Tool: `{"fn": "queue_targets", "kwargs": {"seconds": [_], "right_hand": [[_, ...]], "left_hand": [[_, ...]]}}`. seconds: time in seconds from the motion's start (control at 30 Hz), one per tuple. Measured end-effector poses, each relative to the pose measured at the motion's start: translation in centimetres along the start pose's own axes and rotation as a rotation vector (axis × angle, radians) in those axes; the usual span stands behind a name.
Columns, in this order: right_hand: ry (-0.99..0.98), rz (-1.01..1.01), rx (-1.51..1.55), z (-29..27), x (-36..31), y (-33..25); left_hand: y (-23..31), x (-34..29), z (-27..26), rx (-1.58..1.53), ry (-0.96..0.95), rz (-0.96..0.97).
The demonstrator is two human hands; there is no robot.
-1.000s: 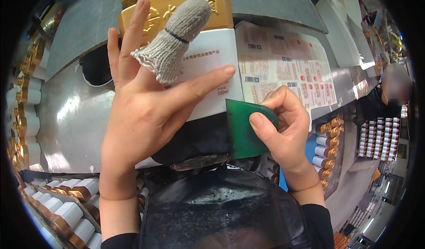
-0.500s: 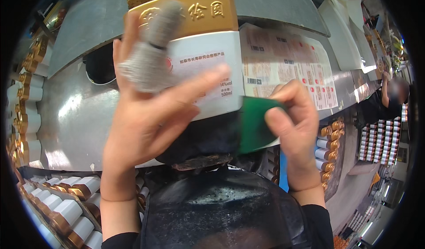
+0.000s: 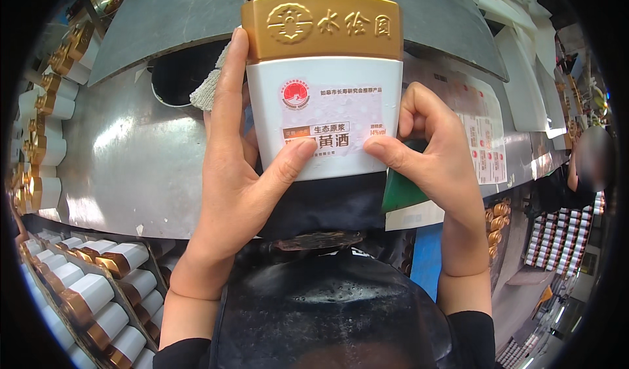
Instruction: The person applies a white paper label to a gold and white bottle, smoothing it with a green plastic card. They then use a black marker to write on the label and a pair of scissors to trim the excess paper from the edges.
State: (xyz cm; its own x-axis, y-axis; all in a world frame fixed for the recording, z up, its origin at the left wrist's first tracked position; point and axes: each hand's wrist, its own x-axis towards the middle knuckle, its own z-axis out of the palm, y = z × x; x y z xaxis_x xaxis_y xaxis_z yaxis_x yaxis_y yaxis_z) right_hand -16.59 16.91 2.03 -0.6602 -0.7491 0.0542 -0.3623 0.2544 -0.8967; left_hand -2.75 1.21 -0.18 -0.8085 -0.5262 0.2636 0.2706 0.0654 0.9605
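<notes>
A white bottle with a gold embossed shoulder (image 3: 324,25) lies face up between my hands, its neck on a tan block. A printed label (image 3: 357,113) sits on its front, with small bubbles or wrinkles. My left hand (image 3: 236,172) grips the bottle's left side, thumb on the lower label. Grey knit fabric (image 3: 207,91) shows behind its fingers; how it sits on them is hidden. From the other side my right hand (image 3: 439,153) closes on the bottle, thumb pressing the label's lower right corner. Below that hand shows a green flat piece (image 3: 401,192); whether its fingers hold it is hidden.
Right of the bottle lie sheets of printed labels (image 3: 481,123) on the grey metal table (image 3: 124,185). A dark round bowl (image 3: 177,80) stands left. Crates of similar bottles (image 3: 98,297) are at lower left, more along the left edge. A person (image 3: 557,189) is at the far right.
The bottle has shifted right and slightly down. My left hand has moved off the label's face to grip the side. My right thumb has gone from the green piece to the label.
</notes>
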Motion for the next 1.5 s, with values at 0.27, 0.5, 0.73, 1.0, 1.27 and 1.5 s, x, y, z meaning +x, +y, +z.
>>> {"fn": "queue_targets", "kwargs": {"seconds": [0.27,0.5,0.73,1.0,1.27,1.5], "right_hand": [[-0.097,0.058,-0.001,-0.4,0.1,-0.2],[-0.131,0.093,0.14,-0.6,0.0,-0.3],[0.028,0.182,0.403,-0.9,-0.3,0.1],[0.129,0.098,0.463,-0.2,-5.8,-0.7],[0.053,0.186,0.337,0.4,-5.4,-1.0],[0.048,0.171,0.337,0.5,-5.3,-0.7]], "left_hand": [[-0.3,0.0,0.3,-0.006,0.027,0.034],[-0.1,0.0,0.0,-0.002,0.01,0.005],[-0.5,0.0,0.1,0.063,0.029,0.052],[-1.0,-0.3,0.1,0.018,0.079,0.032],[-0.7,-0.4,0.1,0.067,0.095,0.032],[-0.5,-0.4,0.3,0.051,0.099,0.019]]}}
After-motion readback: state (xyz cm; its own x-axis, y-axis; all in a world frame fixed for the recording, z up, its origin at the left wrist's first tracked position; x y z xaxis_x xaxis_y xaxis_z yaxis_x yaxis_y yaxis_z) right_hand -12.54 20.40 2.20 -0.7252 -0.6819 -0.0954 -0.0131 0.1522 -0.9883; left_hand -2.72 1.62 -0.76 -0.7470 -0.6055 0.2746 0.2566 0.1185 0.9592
